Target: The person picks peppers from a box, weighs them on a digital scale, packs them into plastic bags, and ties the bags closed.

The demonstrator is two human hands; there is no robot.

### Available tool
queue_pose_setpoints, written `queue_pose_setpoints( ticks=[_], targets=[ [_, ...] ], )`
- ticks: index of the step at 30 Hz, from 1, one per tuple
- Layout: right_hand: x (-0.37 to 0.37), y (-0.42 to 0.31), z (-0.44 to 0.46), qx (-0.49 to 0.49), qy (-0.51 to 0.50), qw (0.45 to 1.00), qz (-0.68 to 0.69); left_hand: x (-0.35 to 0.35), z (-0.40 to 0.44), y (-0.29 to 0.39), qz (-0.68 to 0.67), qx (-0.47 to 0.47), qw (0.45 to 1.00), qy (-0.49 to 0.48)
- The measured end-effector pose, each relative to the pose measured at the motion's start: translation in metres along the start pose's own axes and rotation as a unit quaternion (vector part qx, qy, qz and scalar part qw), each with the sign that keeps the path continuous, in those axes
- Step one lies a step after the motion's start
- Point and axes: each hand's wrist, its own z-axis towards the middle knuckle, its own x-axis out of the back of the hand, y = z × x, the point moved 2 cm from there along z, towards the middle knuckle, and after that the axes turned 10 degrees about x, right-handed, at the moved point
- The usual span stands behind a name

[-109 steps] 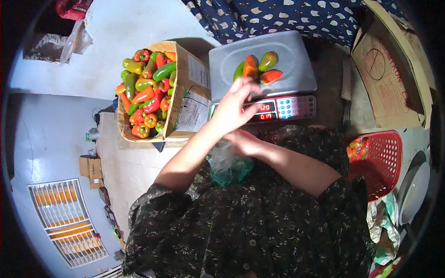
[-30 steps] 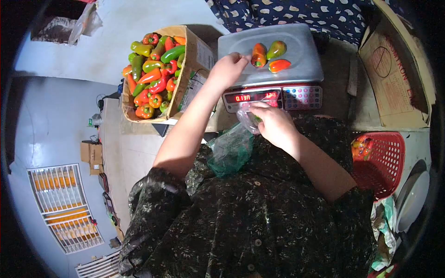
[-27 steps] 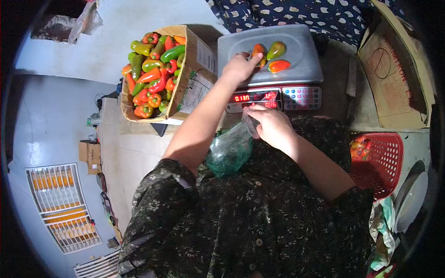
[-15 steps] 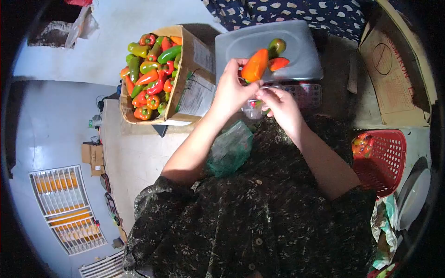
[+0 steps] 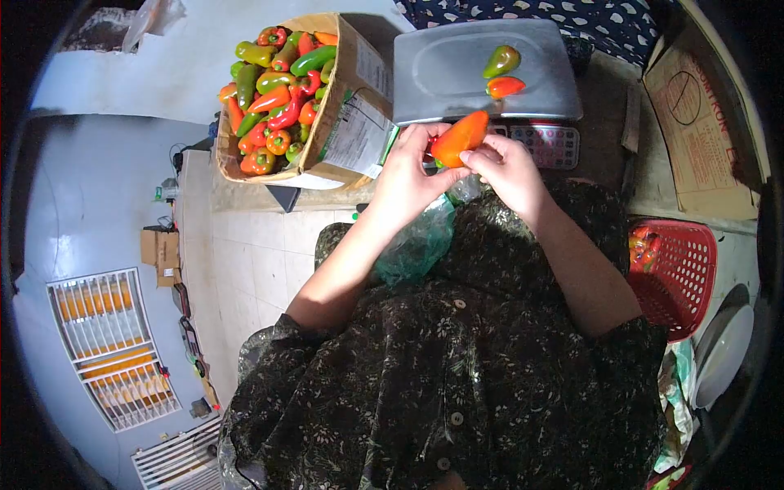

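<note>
Left hand [image 5: 411, 173] — holding orange pepper [image 5: 462, 142]

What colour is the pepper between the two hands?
The pepper shows orange, clearest in the head view.

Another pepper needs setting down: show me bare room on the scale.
Bare: the scale pan from the carton's side to the green pepper and red pepper. Crowded: the pepper-filled carton and the space before the pan, where left hand and right hand meet at an orange pepper.

Right of your right hand [image 5: 510, 167]: cardboard box [image 5: 694, 143], red capitals, "KON" then "E", start unclear; circled mark beside. By your left hand [image 5: 412, 175]: carton label [image 5: 357, 131], print too small. Keypad [image 5: 551, 147] beyond your right: illegible.
</note>
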Motion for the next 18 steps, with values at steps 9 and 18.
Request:
queue_pose_setpoints(
  ticks=[9, 18],
  targets=[
    [0.000, 0.002, -0.004, -0.007, -0.017, 0.999, 0.036, 0.009, -0.002, 0.007, 0.037, -0.021, 0.999, -0.017],
    [0.001, -0.001, -0.006, -0.057, -0.065, 0.995, 0.058, 0.013, -0.005, 0.015, 0.092, -0.021, 0.995, 0.012]
  ],
)
